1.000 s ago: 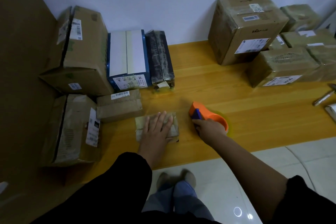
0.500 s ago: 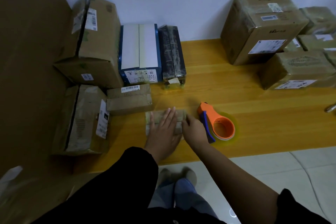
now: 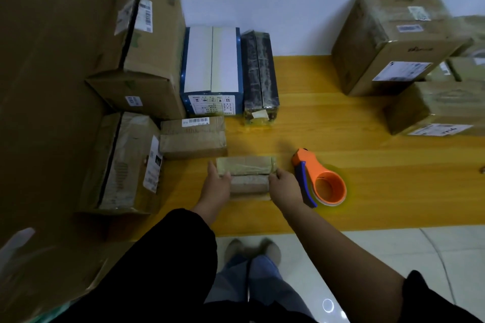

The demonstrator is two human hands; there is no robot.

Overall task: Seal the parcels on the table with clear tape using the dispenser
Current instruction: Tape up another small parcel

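View from my head camera, looking down at a yellow wooden tabletop (image 3: pixel 393 186) set against a pale wall.

At the centre front lies a small parcel (image 3: pixel 246 174), flat and brown. I grip it at both ends. My left hand (image 3: pixel 216 183) is curled around its left end, and my right hand (image 3: pixel 286 185) pinches its right end. The parcel appears to rest on the tabletop or sit just above it; I cannot tell which. Shiny strips of clear tape already cross its upper face.

The orange dispenser (image 3: pixel 328 189), with its blue blade guard, lies on its side on the tabletop just to the right of my right hand. Neither hand touches it.

To the left stands a cluster of parcels: a low brown box (image 3: pixel 193 139) directly behind the small parcel, a blue and white box (image 3: pixel 212 68), a dark wrapped box (image 3: pixel 259 71), and bigger cartons beyond. To the far right sits a large carton (image 3: pixel 393 42) among others, all with a glossy, film-like sheen.

I judge the task partly done. This parcel carries tape on one face, and I seem to be turning or repositioning it for another pass. How many of the surrounding parcels still need sealing is not clear in the dim light.
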